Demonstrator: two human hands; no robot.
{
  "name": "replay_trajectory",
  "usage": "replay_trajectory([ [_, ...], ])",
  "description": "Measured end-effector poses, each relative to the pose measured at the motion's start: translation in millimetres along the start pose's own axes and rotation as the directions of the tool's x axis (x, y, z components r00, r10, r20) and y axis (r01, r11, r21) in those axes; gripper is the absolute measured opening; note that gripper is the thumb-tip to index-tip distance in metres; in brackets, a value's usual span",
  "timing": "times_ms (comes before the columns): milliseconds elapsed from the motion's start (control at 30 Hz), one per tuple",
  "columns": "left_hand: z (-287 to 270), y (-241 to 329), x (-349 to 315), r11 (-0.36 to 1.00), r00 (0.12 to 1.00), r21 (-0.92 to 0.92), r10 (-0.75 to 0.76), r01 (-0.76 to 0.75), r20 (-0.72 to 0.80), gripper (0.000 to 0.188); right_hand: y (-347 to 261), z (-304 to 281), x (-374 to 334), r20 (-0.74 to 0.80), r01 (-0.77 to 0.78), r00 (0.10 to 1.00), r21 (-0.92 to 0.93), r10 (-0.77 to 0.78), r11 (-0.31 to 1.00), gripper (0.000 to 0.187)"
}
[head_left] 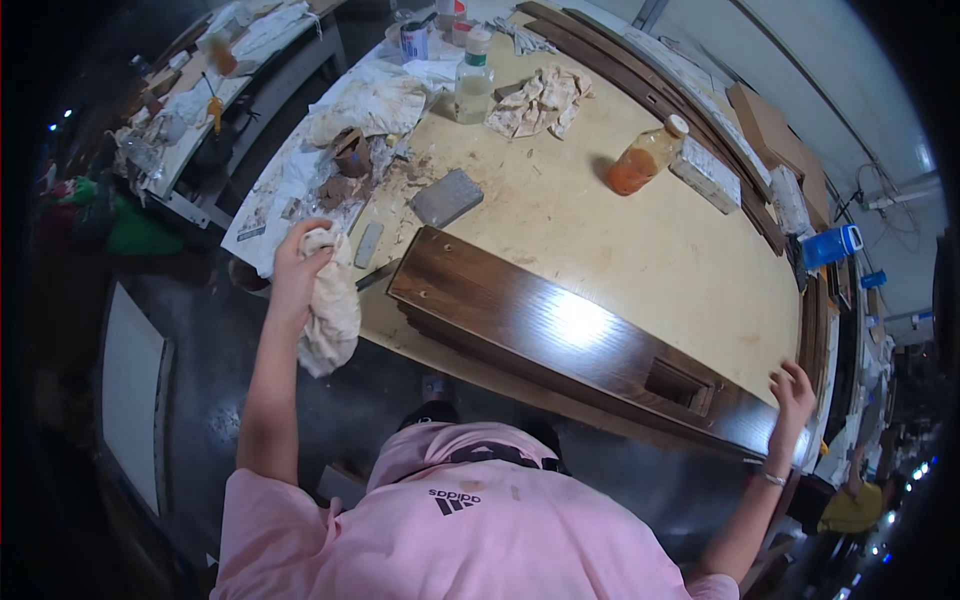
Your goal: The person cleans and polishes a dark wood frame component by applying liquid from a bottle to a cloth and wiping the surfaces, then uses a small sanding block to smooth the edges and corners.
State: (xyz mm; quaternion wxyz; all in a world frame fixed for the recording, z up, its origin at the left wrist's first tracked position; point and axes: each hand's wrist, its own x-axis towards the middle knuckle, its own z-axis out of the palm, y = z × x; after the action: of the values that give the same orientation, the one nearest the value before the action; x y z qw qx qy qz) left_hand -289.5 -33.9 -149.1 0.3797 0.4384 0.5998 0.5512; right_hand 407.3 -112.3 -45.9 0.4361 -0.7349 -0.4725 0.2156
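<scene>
A crumpled off-white cloth (332, 315) hangs from my left hand (297, 262), which grips it by its upper end at the table's left front corner. My right hand (793, 402) is raised by the far right end of a long dark-brown wooden piece (520, 315), its fingers loosely bent and apart, holding nothing. That glossy piece lies along the table's front edge, with a rectangular recess (680, 385) near its right end. Close to my left hand are a grey abrasive block (446, 198), a small flat grey bar (368, 245) and a brown-stained cup (351, 152).
Farther back on the table (560, 215) stand a bottle of orange contents (647, 157), a clear bottle (474, 82), a stained rag (541, 102) and a wrapped block (706, 176). Dark wooden strips (660, 100) line the far edge. Another person (852, 508) is at the far right.
</scene>
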Motion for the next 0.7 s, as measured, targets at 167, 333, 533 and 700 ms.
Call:
replay_trajectory([
  [167, 23.0, -13.0, 22.2, 0.489, 0.995, 0.872, -0.079, -0.01, 0.055, 0.042, -96.2, 123.5, -55.1, 0.283, 0.153, 0.945, 0.055, -0.162, 0.987, 0.022],
  [333, 18.3, -23.8, 28.7, 0.28, 0.963, 0.957, -0.224, -0.081, 0.148, 0.045, -155.4, 195.3, -84.9, 0.371, 0.213, 0.899, 0.095, -0.233, 0.972, 0.023],
  [533, -2.6, 27.4, -1.8, 0.834, 0.912, -0.432, -0.187, 0.344, 0.365, 0.034, -212.7, 296.2, -122.8, 0.68, -0.13, 0.699, 0.427, -0.223, 0.895, 0.019],
  [700, 23.0, 38.2, -35.3, 0.519, 0.594, -0.486, -0.053, 0.703, 0.803, 0.034, -226.3, 357.3, -142.3, 0.811, -0.534, 0.527, 0.549, -0.255, 0.643, 0.037],
])
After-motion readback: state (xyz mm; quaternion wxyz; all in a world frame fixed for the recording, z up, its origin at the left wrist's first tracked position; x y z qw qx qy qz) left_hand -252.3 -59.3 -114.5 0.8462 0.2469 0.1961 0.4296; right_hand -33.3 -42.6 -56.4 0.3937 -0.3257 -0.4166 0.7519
